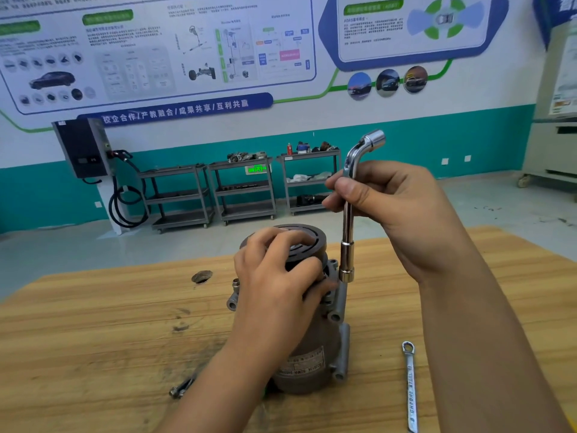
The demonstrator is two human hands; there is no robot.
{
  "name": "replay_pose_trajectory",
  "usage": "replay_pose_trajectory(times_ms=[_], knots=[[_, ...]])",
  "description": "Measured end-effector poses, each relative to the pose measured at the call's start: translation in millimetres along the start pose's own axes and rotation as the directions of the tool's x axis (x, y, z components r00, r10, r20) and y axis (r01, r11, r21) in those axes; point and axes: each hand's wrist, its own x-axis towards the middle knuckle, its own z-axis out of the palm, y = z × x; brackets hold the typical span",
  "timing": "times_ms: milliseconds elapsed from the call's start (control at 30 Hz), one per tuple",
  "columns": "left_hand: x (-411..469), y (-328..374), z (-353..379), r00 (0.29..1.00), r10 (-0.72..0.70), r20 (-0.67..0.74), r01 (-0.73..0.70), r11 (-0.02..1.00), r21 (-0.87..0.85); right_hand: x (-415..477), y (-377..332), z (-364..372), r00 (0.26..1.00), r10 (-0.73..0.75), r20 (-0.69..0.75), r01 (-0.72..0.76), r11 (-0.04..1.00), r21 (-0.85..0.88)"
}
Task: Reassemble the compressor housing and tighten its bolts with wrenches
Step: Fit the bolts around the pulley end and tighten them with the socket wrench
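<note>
The grey compressor (315, 351) stands upright on the wooden table (93, 339), its dark pulley disc on top. My left hand (278, 276) lies over the pulley and grips its top. My right hand (390, 207) holds the shaft of a chrome L-shaped socket wrench (348, 226) upright. The wrench's lower socket (346, 264) sits at the compressor's upper right flange, where the bolt itself is hidden. A flat ring spanner (411, 385) lies on the table to the right of the compressor.
Loose bolts (181, 389) lie on the table by my left forearm. A knot hole (202, 276) marks the tabletop at the back left. Beyond the table stand three grey shelf carts (243, 189) and a wall charger with a black cable (84, 148).
</note>
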Motion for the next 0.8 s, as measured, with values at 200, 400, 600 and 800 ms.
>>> replay_pose_trajectory(times_ms=[200, 400, 600, 800], knots=[[-0.3, -4.3, -5.7, 0.983, -0.014, 0.181, 0.03, 0.996, -0.084, 0.2, -2.3, 3.8, 0.999, -0.04, -0.008, 0.04, 0.999, 0.036], [17.8, -7.2, -20.4, 0.974, -0.119, 0.192, 0.165, 0.955, -0.247, 2.3, 0.9, 8.7, 0.999, -0.022, 0.035, 0.019, 0.997, 0.078], [39.5, -4.7, -28.0, 0.921, -0.207, 0.329, 0.343, 0.83, -0.44, 4.9, 8.9, 15.5, 0.999, 0.007, 0.049, -0.008, 0.999, 0.034], [35.0, -6.9, -23.2, 0.89, -0.27, 0.367, 0.411, 0.822, -0.394, 4.0, 9.0, 16.5, 0.999, 0.008, 0.043, -0.009, 1.0, 0.01]])
